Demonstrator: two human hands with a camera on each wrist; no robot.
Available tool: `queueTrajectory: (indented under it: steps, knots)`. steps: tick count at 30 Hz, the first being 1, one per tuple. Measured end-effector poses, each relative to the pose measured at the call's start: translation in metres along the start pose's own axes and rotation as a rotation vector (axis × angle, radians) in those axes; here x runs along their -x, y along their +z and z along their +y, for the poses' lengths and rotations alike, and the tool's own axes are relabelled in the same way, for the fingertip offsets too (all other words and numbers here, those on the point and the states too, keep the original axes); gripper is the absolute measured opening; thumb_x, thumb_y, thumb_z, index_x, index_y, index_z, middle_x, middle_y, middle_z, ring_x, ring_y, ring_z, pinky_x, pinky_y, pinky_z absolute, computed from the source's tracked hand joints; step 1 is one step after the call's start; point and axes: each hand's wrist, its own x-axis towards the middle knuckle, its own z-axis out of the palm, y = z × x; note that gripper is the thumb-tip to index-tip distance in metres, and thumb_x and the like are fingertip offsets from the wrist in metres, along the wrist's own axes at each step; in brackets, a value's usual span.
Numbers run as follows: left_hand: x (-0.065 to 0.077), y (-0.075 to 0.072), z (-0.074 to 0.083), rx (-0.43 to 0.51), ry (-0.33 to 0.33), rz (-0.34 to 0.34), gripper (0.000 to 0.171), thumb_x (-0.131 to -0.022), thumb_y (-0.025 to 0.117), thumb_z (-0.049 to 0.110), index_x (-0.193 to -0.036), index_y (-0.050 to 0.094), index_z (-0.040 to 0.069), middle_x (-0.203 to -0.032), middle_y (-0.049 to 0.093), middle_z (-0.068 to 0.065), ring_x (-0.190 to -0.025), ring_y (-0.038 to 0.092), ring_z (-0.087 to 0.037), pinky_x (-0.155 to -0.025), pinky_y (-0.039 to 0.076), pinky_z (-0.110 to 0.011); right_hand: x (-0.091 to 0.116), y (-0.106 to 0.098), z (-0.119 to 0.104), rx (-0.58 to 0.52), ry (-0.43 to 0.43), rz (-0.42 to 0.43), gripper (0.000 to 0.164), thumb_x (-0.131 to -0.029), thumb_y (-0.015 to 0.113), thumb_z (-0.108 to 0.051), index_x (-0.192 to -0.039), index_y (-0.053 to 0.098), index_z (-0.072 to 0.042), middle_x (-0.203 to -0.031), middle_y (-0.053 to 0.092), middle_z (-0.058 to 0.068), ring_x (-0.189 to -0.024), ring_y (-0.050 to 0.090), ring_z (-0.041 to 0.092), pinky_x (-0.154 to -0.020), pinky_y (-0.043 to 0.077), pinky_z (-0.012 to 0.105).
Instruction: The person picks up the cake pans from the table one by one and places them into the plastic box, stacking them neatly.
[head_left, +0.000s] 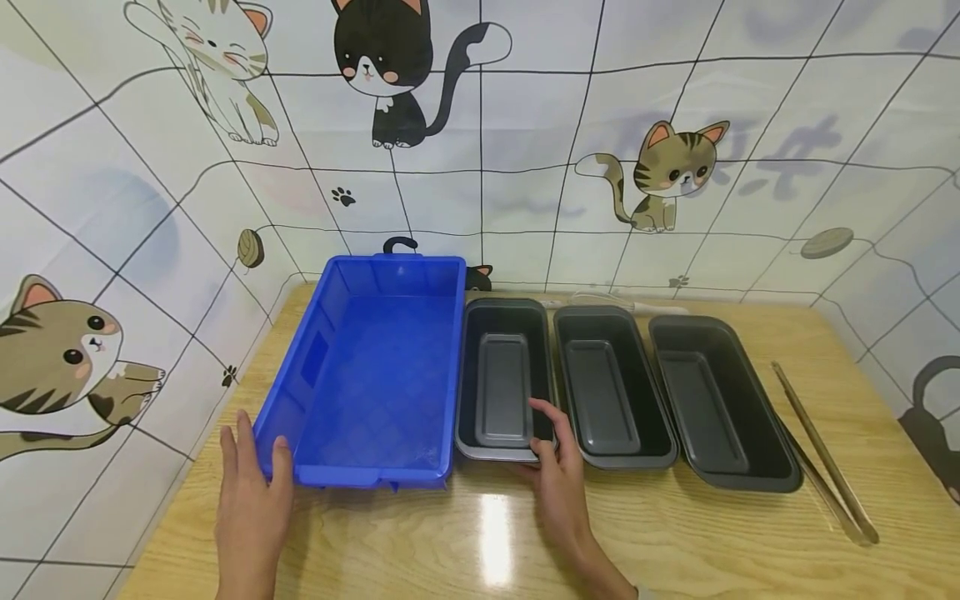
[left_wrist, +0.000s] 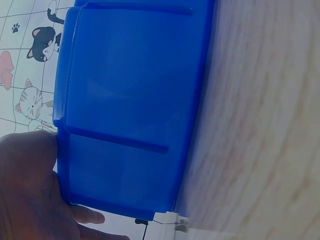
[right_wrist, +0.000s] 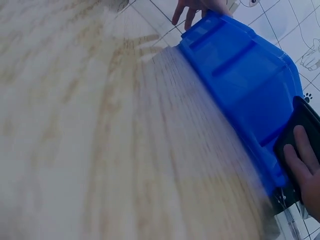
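My left hand is at the near left corner of a blue plastic bin, fingers spread and straight along its outer side. The left wrist view shows this hand against the bin's edge. My right hand grips the near right corner of a dark loaf pan, which stands right beside the bin. Two of its fingertips reach over the pan's rim, and other fingers lie on the outside of its near end.
Two more dark loaf pans stand in a row to the right. Metal tongs lie at the far right. Behind the pans, a whisk lies along the wall covered in cat drawings. All rest on a wooden table.
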Motion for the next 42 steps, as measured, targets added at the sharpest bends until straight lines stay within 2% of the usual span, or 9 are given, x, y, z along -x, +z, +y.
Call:
queueTrajectory:
  steps: [5,8,11,13,15,17,19,33,42]
  knots:
    - [0.000,0.000,0.000,0.003,0.013,0.006,0.075,-0.117,0.033,0.045,-0.178,0.000,0.017,-0.183,-0.003,-0.026,-0.158,0.021,-0.066,-0.120,0.024,-0.085,0.000,-0.001,-0.010,0.014,-0.009,0.009,0.055,-0.109,0.030,0.004,-0.160,0.047,-0.007,-0.142,0.037,0.007,-0.064,0.034,0.007,-0.088,0.067,0.038]
    - [0.000,0.000,0.000,0.005,0.018,0.008,0.075,-0.117,0.033,0.045,-0.178,0.000,0.017,-0.182,-0.002,-0.027,-0.159,0.020,-0.066,-0.120,0.023,-0.085,-0.002,-0.002,-0.023,0.092,-0.044,0.032,0.058,-0.108,0.031,0.004,-0.159,0.051,-0.012,-0.118,0.049,0.004,-0.057,0.027,0.007,-0.082,0.066,0.036]
    - [0.000,0.000,0.001,0.001,0.017,0.005,0.075,-0.117,0.033,0.045,-0.178,0.001,0.017,-0.182,-0.001,-0.028,-0.159,0.019,-0.066,-0.121,0.023,-0.085,-0.007,-0.001,-0.037,0.136,-0.080,0.042,0.059,-0.108,0.032,0.004,-0.158,0.053,-0.018,-0.078,0.032,0.000,-0.053,0.025,0.007,-0.078,0.065,0.037]
    - [-0.001,0.000,0.001,-0.004,0.018,0.000,0.075,-0.118,0.033,0.046,-0.178,0.001,0.016,-0.182,-0.001,-0.029,-0.159,0.019,-0.066,-0.121,0.022,-0.085,-0.010,0.001,-0.046,0.126,-0.103,0.030,0.059,-0.108,0.031,0.003,-0.160,0.052,-0.017,-0.086,0.041,-0.001,-0.052,0.023,0.006,-0.079,0.065,0.036]
    - [-0.003,0.000,0.002,-0.003,0.021,-0.006,0.075,-0.118,0.032,0.046,-0.178,0.001,0.016,-0.182,-0.001,-0.029,-0.159,0.019,-0.066,-0.121,0.022,-0.085,-0.013,0.004,-0.055,0.068,-0.124,-0.006,0.059,-0.109,0.030,0.003,-0.162,0.048,-0.014,-0.106,0.052,0.004,-0.056,0.040,0.006,-0.083,0.066,0.036]
    - [-0.004,-0.001,0.002,-0.003,0.027,-0.009,0.075,-0.118,0.032,0.047,-0.178,0.001,0.015,-0.181,0.000,-0.030,-0.159,0.019,-0.066,-0.121,0.022,-0.086,-0.016,0.010,-0.062,0.009,-0.142,-0.045,0.059,-0.109,0.029,0.004,-0.164,0.044,-0.010,-0.142,0.047,0.010,-0.071,0.058,0.009,-0.087,0.067,0.036]
    - [-0.004,-0.001,0.002,0.001,0.025,-0.011,0.075,-0.118,0.032,0.047,-0.178,0.001,0.015,-0.182,0.000,-0.030,-0.159,0.018,-0.066,-0.121,0.022,-0.085,-0.019,0.019,-0.067,-0.035,-0.150,-0.082,0.059,-0.109,0.029,0.004,-0.164,0.042,-0.009,-0.157,0.039,0.014,-0.089,0.066,0.014,-0.087,0.067,0.035]
    - [-0.002,0.002,-0.004,-0.010,0.059,0.044,0.073,-0.117,0.036,0.042,-0.178,0.009,0.011,-0.179,0.009,-0.036,-0.156,0.023,-0.069,-0.120,0.017,-0.088,-0.034,0.088,-0.068,-0.091,-0.077,-0.304,0.060,-0.108,0.028,0.001,-0.167,0.037,-0.006,-0.146,0.056,0.041,-0.120,0.072,0.055,-0.096,0.066,0.052]
    - [-0.003,0.002,-0.004,-0.025,0.054,0.044,0.074,-0.117,0.035,0.042,-0.177,0.009,0.010,-0.179,0.008,-0.036,-0.157,0.021,-0.068,-0.120,0.012,-0.090,-0.037,0.107,-0.053,-0.071,-0.037,-0.335,0.061,-0.108,0.028,0.001,-0.168,0.036,-0.008,-0.140,0.059,0.044,-0.117,0.073,0.056,-0.098,0.065,0.055]
